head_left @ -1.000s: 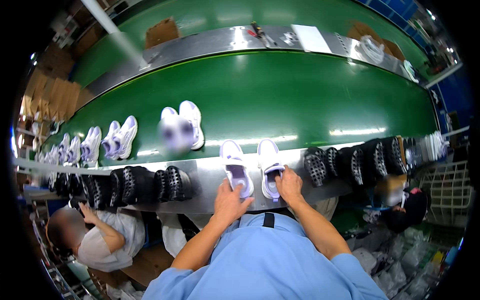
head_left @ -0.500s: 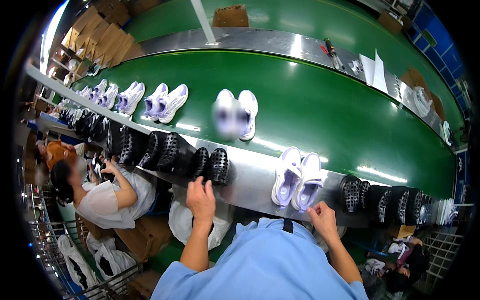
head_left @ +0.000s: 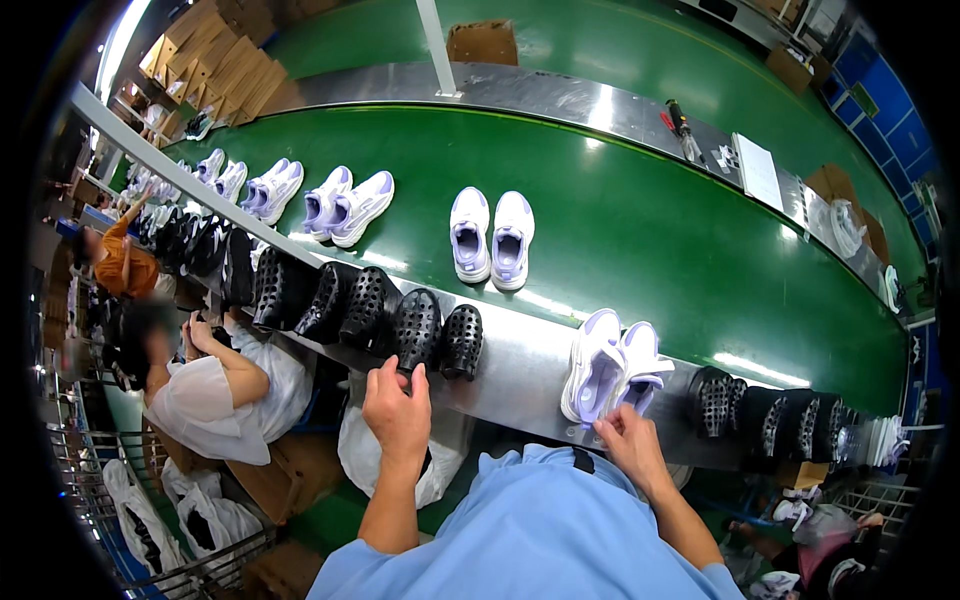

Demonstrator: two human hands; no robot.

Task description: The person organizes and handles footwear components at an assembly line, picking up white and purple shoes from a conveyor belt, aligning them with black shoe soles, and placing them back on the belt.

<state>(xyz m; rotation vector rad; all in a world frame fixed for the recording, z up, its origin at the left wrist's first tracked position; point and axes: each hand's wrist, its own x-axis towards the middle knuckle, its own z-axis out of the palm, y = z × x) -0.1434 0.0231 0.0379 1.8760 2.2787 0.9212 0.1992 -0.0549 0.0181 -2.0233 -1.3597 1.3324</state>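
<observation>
My left hand (head_left: pixel 398 408) has its thumb and fingers closed at the near end of a black shoe form (head_left: pixel 416 328) dotted with round holes. A matching smaller-looking form (head_left: pixel 462 342) lies just right of it on the metal ledge. My right hand (head_left: pixel 632 446) pinches the heel of a white and lavender sneaker (head_left: pixel 592 368), whose toe points away from me. Its mate, another sneaker (head_left: pixel 642 362), sits against its right side, its heel partly hidden by my fingers. Farther off, a similar pair of sneakers (head_left: pixel 490 240) stands on the green surface.
More sneakers (head_left: pixel 345 208) line the green surface (head_left: pixel 650 230) to the left. Black forms stand along the metal ledge (head_left: pixel 520 350) on both sides; the right group (head_left: pixel 715 402) is close to the sneakers. Tools (head_left: pixel 682 128) rest on the far ledge. A seated co-worker (head_left: pixel 210 400) is at left.
The view has shifted slightly. The black form at my left hand has risen and looks larger. My right hand has moved left, from the right sneaker's heel to the left one's.
</observation>
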